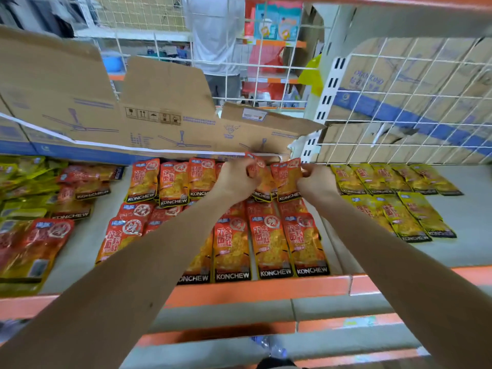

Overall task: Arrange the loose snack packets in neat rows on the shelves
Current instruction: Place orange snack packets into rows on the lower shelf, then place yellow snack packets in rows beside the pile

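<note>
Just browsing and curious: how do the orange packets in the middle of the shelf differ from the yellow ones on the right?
The orange packets are orange-red, the yellow packets yellow-green. The orange ones lie square to the shelf edge; the yellow ones slant. The left hand and right hand pinch orange packets in the back row; nothing touches the yellow ones. Both kinds carry a black KONCHEW band.

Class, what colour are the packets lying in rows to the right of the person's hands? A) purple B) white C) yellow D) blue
C: the yellow packets lie right of the right hand; it and the left hand hold orange packets.
</note>
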`<move>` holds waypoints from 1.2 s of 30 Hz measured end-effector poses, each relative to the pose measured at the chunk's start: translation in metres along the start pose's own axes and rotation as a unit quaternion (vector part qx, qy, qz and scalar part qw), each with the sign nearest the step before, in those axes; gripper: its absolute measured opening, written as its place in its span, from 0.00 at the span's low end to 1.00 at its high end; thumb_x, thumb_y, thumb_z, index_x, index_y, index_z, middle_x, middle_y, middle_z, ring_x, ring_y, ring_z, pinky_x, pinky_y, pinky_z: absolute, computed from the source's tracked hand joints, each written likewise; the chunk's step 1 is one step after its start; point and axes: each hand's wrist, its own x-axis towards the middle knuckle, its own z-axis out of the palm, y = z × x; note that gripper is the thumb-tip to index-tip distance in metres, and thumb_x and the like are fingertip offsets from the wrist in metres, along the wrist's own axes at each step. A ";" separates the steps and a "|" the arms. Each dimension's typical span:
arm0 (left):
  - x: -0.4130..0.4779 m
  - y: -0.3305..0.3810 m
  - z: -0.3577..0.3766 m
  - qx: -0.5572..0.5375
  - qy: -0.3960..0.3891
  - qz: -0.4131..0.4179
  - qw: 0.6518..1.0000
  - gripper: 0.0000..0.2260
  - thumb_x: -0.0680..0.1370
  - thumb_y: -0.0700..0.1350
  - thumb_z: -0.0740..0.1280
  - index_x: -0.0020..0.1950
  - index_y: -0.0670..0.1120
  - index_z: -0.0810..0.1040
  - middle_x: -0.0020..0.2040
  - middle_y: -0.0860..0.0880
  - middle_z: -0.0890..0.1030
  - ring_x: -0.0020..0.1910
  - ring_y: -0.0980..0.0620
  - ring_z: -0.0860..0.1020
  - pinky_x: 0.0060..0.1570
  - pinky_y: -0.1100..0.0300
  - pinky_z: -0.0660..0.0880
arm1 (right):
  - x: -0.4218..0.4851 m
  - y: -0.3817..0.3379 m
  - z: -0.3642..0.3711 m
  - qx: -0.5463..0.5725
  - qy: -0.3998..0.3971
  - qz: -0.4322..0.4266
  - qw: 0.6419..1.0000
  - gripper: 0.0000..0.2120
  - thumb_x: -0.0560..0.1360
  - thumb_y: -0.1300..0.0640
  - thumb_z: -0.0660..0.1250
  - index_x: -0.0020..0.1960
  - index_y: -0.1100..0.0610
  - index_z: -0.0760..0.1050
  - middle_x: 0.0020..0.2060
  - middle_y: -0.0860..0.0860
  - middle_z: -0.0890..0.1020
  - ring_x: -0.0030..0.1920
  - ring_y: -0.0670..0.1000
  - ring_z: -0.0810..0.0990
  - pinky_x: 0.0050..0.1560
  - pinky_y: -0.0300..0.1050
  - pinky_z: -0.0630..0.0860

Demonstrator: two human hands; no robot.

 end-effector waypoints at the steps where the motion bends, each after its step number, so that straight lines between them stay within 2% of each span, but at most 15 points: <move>1: 0.004 -0.004 0.003 0.021 -0.003 0.002 1.000 0.17 0.78 0.46 0.70 0.67 0.48 0.79 0.52 0.49 0.82 0.52 0.49 0.80 0.52 0.58 0.77 | 0.002 0.000 0.000 -0.004 -0.003 -0.008 1.000 0.18 0.78 0.59 0.64 0.67 0.61 0.75 0.52 0.57 0.83 0.46 0.55 0.80 0.43 0.43 0.73; 3: 0.011 -0.009 0.007 0.086 -0.019 -0.006 0.996 0.19 0.79 0.51 0.67 0.70 0.54 0.76 0.59 0.49 0.81 0.58 0.46 0.79 0.54 0.51 0.79 | 0.008 0.001 0.001 -0.033 -0.006 -0.039 0.999 0.18 0.80 0.56 0.63 0.67 0.62 0.75 0.54 0.59 0.82 0.51 0.58 0.80 0.48 0.43 0.73; 6: 0.013 -0.010 0.009 0.233 -0.030 -0.003 0.972 0.18 0.81 0.58 0.61 0.71 0.60 0.73 0.65 0.48 0.73 0.67 0.45 0.68 0.59 0.49 0.75 | 0.014 0.008 0.002 -0.131 -0.008 -0.079 0.988 0.18 0.79 0.54 0.63 0.65 0.60 0.77 0.64 0.62 0.77 0.66 0.62 0.73 0.64 0.48 0.69; 8: 0.011 -0.010 0.008 0.245 -0.029 0.026 0.969 0.19 0.81 0.59 0.60 0.71 0.60 0.73 0.69 0.48 0.68 0.70 0.44 0.62 0.63 0.48 0.69 | 0.012 0.014 0.000 -0.170 -0.032 -0.103 0.980 0.19 0.78 0.54 0.63 0.69 0.55 0.74 0.71 0.58 0.70 0.73 0.61 0.64 0.71 0.52 0.61; 10: 0.006 -0.009 0.008 0.249 -0.047 0.073 0.965 0.19 0.80 0.60 0.60 0.71 0.61 0.72 0.74 0.49 0.65 0.72 0.42 0.62 0.67 0.47 0.65 | 0.007 0.020 0.000 -0.214 -0.082 -0.133 0.964 0.21 0.78 0.55 0.62 0.71 0.47 0.72 0.75 0.50 0.65 0.76 0.57 0.56 0.74 0.57 0.56; 11: 0.003 -0.008 0.009 0.260 -0.065 0.089 0.959 0.19 0.80 0.61 0.60 0.71 0.61 0.72 0.76 0.50 0.64 0.74 0.40 0.62 0.69 0.46 0.63 | 0.006 0.023 0.000 -0.233 -0.106 -0.147 0.956 0.23 0.76 0.54 0.61 0.70 0.44 0.71 0.76 0.48 0.64 0.76 0.57 0.55 0.74 0.59 0.56; 13: -0.001 -0.006 0.015 0.287 -0.098 0.091 0.948 0.21 0.80 0.64 0.58 0.71 0.60 0.70 0.77 0.50 0.65 0.74 0.39 0.62 0.70 0.44 0.59 | 0.005 0.028 0.002 -0.234 -0.124 -0.171 0.949 0.24 0.74 0.51 0.59 0.70 0.41 0.71 0.75 0.48 0.66 0.76 0.57 0.60 0.73 0.60 0.59; 16: 0.000 -0.001 0.025 0.335 -0.088 0.071 0.936 0.27 0.77 0.71 0.55 0.73 0.61 0.68 0.76 0.49 0.67 0.72 0.38 0.65 0.68 0.43 0.59 | 0.008 0.028 0.004 -0.200 -0.105 -0.199 0.954 0.18 0.77 0.55 0.62 0.66 0.50 0.76 0.69 0.53 0.74 0.74 0.57 0.64 0.74 0.54 0.59; 19: 0.005 0.005 0.028 0.376 -0.080 0.055 0.922 0.29 0.76 0.72 0.55 0.73 0.61 0.67 0.72 0.46 0.72 0.69 0.36 0.67 0.66 0.42 0.62 | 0.008 0.025 0.005 -0.213 -0.099 -0.220 0.947 0.16 0.79 0.58 0.63 0.65 0.55 0.76 0.66 0.55 0.77 0.76 0.55 0.62 0.73 0.49 0.54; 22: 0.006 0.008 0.026 0.374 -0.104 0.058 0.920 0.27 0.78 0.66 0.59 0.75 0.60 0.66 0.76 0.45 0.67 0.72 0.37 0.64 0.69 0.42 0.60 | 0.009 0.026 0.002 -0.211 -0.121 -0.200 0.949 0.19 0.80 0.57 0.61 0.70 0.53 0.73 0.72 0.57 0.70 0.77 0.56 0.57 0.74 0.48 0.52; 25: 0.007 0.009 0.017 0.341 -0.149 0.051 0.927 0.28 0.79 0.61 0.63 0.78 0.61 0.61 0.81 0.49 0.56 0.77 0.39 0.56 0.73 0.41 0.55 | 0.007 0.027 -0.002 -0.224 -0.146 -0.179 0.947 0.26 0.80 0.56 0.61 0.77 0.50 0.63 0.78 0.55 0.60 0.78 0.59 0.50 0.76 0.52 0.49; 27: 0.009 0.008 0.015 0.325 -0.164 0.042 0.930 0.29 0.78 0.59 0.65 0.78 0.62 0.60 0.81 0.50 0.54 0.77 0.41 0.54 0.73 0.42 0.54 | 0.007 0.027 -0.003 -0.222 -0.160 -0.176 0.946 0.27 0.80 0.56 0.61 0.78 0.50 0.61 0.79 0.53 0.57 0.78 0.59 0.47 0.76 0.54 0.49; 30: 0.011 0.008 0.016 0.326 -0.175 0.039 0.928 0.29 0.77 0.57 0.65 0.78 0.62 0.61 0.81 0.51 0.54 0.77 0.42 0.53 0.73 0.41 0.54 | 0.012 0.024 -0.002 -0.226 -0.171 -0.181 0.942 0.26 0.81 0.55 0.60 0.78 0.52 0.61 0.79 0.52 0.56 0.77 0.59 0.49 0.75 0.56 0.54; 33: 0.009 0.008 0.014 0.319 -0.167 0.048 0.932 0.28 0.79 0.60 0.63 0.78 0.62 0.61 0.81 0.51 0.54 0.78 0.43 0.53 0.74 0.41 0.53 | 0.013 0.020 -0.001 -0.241 -0.163 -0.196 0.936 0.24 0.81 0.56 0.59 0.76 0.52 0.63 0.77 0.52 0.60 0.75 0.59 0.53 0.72 0.57 0.58; 36: 0.004 0.004 0.014 0.302 -0.135 0.071 0.941 0.24 0.81 0.61 0.57 0.77 0.59 0.62 0.81 0.52 0.55 0.77 0.44 0.55 0.73 0.41 0.53 | 0.011 0.023 0.001 -0.267 -0.121 -0.224 0.930 0.23 0.80 0.53 0.60 0.75 0.48 0.64 0.79 0.50 0.57 0.75 0.56 0.53 0.72 0.62 0.54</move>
